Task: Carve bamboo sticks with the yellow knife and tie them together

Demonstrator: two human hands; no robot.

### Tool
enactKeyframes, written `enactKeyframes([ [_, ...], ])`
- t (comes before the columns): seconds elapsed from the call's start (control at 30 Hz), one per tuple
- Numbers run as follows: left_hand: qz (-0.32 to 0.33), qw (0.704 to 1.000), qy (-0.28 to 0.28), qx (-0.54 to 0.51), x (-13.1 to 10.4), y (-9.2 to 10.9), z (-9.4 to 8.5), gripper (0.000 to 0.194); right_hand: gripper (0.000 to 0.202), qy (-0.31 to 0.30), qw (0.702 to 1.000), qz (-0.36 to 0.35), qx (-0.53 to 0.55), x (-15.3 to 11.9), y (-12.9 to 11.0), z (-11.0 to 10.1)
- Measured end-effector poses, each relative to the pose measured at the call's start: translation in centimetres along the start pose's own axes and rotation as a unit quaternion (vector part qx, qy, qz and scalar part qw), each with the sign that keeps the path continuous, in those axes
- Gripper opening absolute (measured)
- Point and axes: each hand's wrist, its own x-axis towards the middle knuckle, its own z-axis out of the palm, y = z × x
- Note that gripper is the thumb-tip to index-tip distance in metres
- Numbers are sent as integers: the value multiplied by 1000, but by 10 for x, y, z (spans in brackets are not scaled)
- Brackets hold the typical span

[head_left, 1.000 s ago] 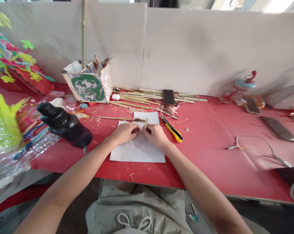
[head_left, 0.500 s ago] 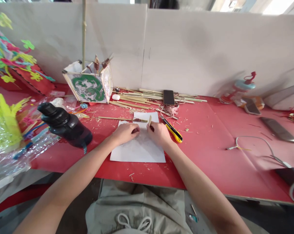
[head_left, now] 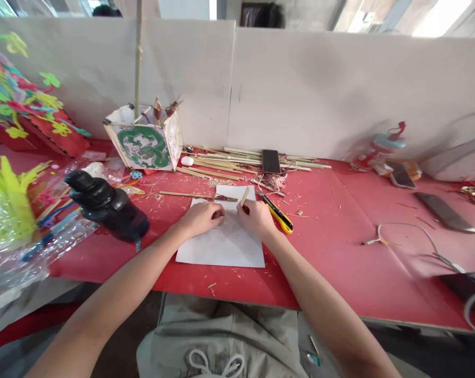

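My right hand [head_left: 257, 218] is closed around a short, pale bamboo stick [head_left: 244, 195], whose upper end slants out above the fingers. To its left, my left hand [head_left: 201, 218] rests on the white paper [head_left: 221, 249] with curled fingers; whatever they may hold is hidden. Both hands are over the sheet, a small gap between them. Just beyond my left hand lies a thin stick [head_left: 186, 194] with a dark wrapped end reaching over the paper. A yellow and black utility knife [head_left: 278, 214] lies beside my right hand.
Several bamboo strips [head_left: 217, 165] and a phone [head_left: 271, 161] lie along the partition. A dragon-patterned lantern [head_left: 143, 144] and a dark bottle [head_left: 109, 205] stand to the left. A white cable [head_left: 410, 224] crosses the right side. Shavings litter the red table [head_left: 327, 252].
The camera view has tilted slightly upward, so the table appears a little lower. Both hands keep nearly the same place and grip, and the stick in my right hand leans slightly more to the right.
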Motion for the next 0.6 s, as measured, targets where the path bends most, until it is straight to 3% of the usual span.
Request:
enactKeyframes([
  [0.2,13,1000,-9,-8,2,-5,1,12,20,-85,987,-121,68,-9,-15,10],
  [0.3,8,1000,-7,-22,2,-5,0,11,23,-80,993,-81,44,-8,-14,10],
  [0.47,-8,999,-12,-37,1,-1,-1,12,29,15,997,42,-56,2,3,-1],
  [0.53,-8,999,-12,-37,1,-1,-1,12,29,13,997,35,-66,2,2,-2],
  [0.6,-2,999,-12,-36,1,-1,-1,12,28,-27,999,-14,-36,-1,-3,1],
])
